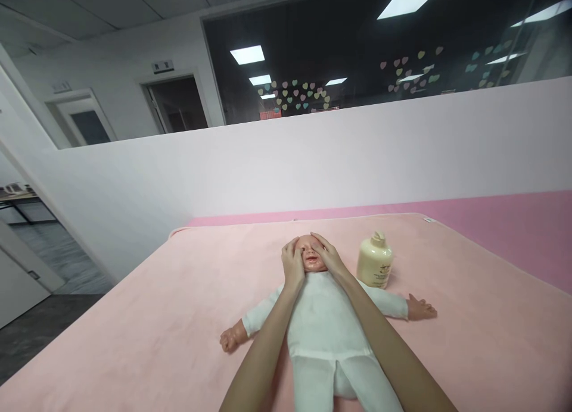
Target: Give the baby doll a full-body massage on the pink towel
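A baby doll (pixel 328 317) with a cloth body lies on its back, arms spread to both sides and head toward the far edge. My left hand (pixel 292 262) cups the left side of its face, fingers curved around the head and thumb near the eye. On the opposite side, my right hand (pixel 329 256) wraps the head, its thumb lying over the eye area. Between my hands the doll's nose and mouth show. A pale yellow lotion bottle (pixel 374 264) with a pump top stands beside the doll's shoulder on the right.
A pink towel (pixel 179 317) covers the surface under the doll, with a brighter pink mat (pixel 513 233) showing beyond its right edge. A low white wall (pixel 313 162) with dark glass above borders the far side. A floor and doorway lie at the left.
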A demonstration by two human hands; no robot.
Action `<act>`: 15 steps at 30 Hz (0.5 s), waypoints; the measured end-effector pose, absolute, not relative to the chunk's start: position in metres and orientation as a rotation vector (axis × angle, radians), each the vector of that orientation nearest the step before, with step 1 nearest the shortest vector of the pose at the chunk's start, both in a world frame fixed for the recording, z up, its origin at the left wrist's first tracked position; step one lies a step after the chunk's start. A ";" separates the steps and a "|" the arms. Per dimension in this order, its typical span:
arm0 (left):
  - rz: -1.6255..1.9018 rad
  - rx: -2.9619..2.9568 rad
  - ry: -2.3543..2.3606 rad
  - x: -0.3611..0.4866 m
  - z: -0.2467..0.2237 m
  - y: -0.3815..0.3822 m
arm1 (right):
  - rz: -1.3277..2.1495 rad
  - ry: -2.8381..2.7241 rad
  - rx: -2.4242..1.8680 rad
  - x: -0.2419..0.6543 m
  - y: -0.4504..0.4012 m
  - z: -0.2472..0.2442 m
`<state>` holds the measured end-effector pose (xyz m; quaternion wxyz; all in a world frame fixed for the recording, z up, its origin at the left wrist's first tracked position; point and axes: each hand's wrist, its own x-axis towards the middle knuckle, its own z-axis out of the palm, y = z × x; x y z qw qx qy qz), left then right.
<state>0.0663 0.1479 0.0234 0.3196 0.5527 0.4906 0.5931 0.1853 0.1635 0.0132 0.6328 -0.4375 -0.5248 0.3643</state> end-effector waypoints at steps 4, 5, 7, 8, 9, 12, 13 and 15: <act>1.604 1.370 1.159 0.072 0.022 0.156 | 0.927 -1.130 -0.961 0.186 0.163 0.015; 1.620 1.338 1.152 0.074 0.022 0.157 | 0.945 -1.102 -0.954 0.186 0.164 0.015; 1.646 1.267 1.152 0.077 0.022 0.160 | 0.972 -1.041 -0.934 0.185 0.165 0.015; 1.650 1.231 1.149 0.079 0.021 0.161 | 0.981 -1.017 -0.921 0.184 0.166 0.014; 1.647 1.199 1.143 0.080 0.021 0.162 | 0.986 -0.997 -0.909 0.184 0.167 0.014; 1.651 1.153 1.116 0.082 0.020 0.163 | 0.978 -0.962 -0.886 0.184 0.169 0.012; 1.661 1.153 1.109 0.083 0.020 0.163 | 0.970 -0.955 -0.883 0.185 0.169 0.011; 1.678 1.163 1.106 0.083 0.021 0.160 | 0.960 -0.938 -0.885 0.186 0.167 0.011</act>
